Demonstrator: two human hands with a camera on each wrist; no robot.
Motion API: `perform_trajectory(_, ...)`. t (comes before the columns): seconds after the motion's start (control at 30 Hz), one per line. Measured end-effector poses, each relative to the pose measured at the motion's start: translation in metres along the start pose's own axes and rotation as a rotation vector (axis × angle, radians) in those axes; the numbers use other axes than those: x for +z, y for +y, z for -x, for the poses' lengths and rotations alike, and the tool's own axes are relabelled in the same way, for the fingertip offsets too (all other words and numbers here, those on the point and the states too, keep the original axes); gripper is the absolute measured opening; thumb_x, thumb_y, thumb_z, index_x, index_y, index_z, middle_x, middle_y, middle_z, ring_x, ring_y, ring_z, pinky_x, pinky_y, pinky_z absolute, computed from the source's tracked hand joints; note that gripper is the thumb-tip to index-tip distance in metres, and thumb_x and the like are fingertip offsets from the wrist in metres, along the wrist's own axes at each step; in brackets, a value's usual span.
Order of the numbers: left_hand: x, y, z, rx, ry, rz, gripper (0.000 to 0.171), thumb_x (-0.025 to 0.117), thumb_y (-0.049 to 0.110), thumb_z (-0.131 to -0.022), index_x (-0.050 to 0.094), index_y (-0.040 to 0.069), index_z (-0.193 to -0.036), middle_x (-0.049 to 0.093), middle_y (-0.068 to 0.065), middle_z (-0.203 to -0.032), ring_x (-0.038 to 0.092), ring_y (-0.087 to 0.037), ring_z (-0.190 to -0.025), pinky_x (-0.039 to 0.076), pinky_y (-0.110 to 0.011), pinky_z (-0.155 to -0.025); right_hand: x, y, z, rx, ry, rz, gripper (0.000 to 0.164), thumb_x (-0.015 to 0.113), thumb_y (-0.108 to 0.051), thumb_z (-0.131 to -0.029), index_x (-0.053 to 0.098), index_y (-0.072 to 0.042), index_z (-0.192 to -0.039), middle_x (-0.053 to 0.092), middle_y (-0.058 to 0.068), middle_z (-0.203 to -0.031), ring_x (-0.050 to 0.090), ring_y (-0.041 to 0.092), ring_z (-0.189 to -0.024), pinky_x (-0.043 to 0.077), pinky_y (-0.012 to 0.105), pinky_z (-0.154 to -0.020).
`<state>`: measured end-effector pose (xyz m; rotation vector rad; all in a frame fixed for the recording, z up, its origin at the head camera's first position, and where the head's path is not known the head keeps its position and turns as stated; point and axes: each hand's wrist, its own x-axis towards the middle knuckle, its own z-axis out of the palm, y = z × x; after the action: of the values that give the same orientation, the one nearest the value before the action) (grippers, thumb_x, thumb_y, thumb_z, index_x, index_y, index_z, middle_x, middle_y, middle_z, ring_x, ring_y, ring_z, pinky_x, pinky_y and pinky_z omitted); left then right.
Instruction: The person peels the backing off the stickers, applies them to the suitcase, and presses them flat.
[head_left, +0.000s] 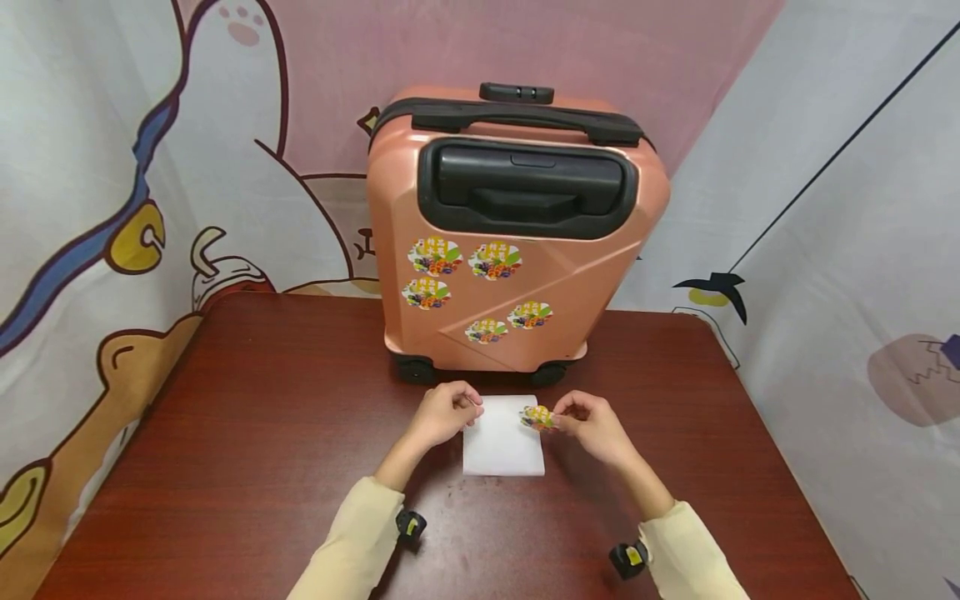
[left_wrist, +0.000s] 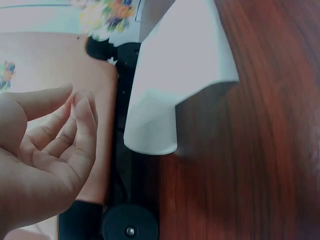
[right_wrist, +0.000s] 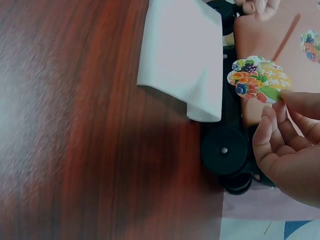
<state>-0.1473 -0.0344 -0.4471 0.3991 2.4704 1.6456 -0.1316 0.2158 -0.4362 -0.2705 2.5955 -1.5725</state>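
Note:
A colourful fruit sticker (right_wrist: 257, 80) with scalloped edges is pinched by its rim between the thumb and fingers of my right hand (head_left: 596, 425). It is off its sheet, above the right side of a white paper sheet (head_left: 502, 446). My left hand (head_left: 447, 412) overlaps the sheet's upper left corner in the head view. The left wrist view shows that hand's fingers loosely bent, with nothing between them and the thumb. One end of the paper (left_wrist: 160, 120) curls over. Behind stands an upright rose-gold suitcase (head_left: 525, 275) with several matching stickers (head_left: 495, 260) on its front.
The suitcase's black wheels (head_left: 415, 369) stand on the dark red-brown wooden table (head_left: 285, 433), just beyond the paper. A cartoon-printed cloth (head_left: 315, 92) hangs behind and along both sides. Each wrist wears a small black camera (head_left: 410, 525).

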Motion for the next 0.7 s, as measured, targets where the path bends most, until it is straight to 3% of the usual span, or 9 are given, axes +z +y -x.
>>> perform_trajectory(0.2, 0.013, 0.004, -0.001, 0.062, 0.006, 0.028, 0.010, 0.063, -0.001, -0.080, 0.062, -0.005, -0.089, 0.064, -0.009, -0.074, 0.061, -0.021, -0.062, 0.048, -0.021, -0.051, 0.008, -0.009, -0.005, -0.008, -0.023, -0.019, 0.010, 0.065, 0.003, -0.079, 0.059, -0.004, -0.077, 0.057, 0.008, -0.067, 0.051, 0.015, -0.057, 0.047, 0.030, -0.053)
perform_trajectory(0.43, 0.019, 0.005, -0.001, 0.083, 0.031, 0.010, 0.007, 0.066, 0.001, -0.079, 0.062, -0.001, -0.085, 0.063, -0.007, -0.073, 0.057, -0.011, -0.058, 0.048, -0.021, -0.050, 0.017, -0.024, -0.007, -0.038, -0.057, -0.038, 0.015, 0.063, 0.008, -0.078, 0.058, -0.006, -0.075, 0.057, 0.012, -0.067, 0.053, 0.020, -0.058, 0.047, 0.028, -0.052)
perform_trajectory(0.57, 0.020, 0.004, -0.001, 0.088, 0.034, -0.005, 0.005, 0.066, 0.001, -0.079, 0.063, 0.000, -0.082, 0.062, -0.006, -0.072, 0.057, -0.012, -0.057, 0.047, -0.020, -0.050, 0.019, -0.041, -0.005, -0.064, -0.068, -0.039, 0.013, 0.061, 0.010, -0.078, 0.057, -0.001, -0.076, 0.056, 0.015, -0.067, 0.053, 0.022, -0.058, 0.045, 0.026, -0.052)
perform_trajectory(0.7, 0.019, 0.003, 0.000, 0.089, 0.033, -0.013, 0.004, 0.065, 0.002, -0.079, 0.062, -0.001, -0.081, 0.061, -0.005, -0.070, 0.056, -0.009, -0.055, 0.046, -0.021, -0.049, 0.020, -0.050, -0.003, -0.062, -0.068, -0.024, 0.006, 0.060, 0.011, -0.078, 0.057, 0.006, -0.078, 0.054, 0.015, -0.066, 0.049, 0.014, -0.056, 0.042, 0.022, -0.052)
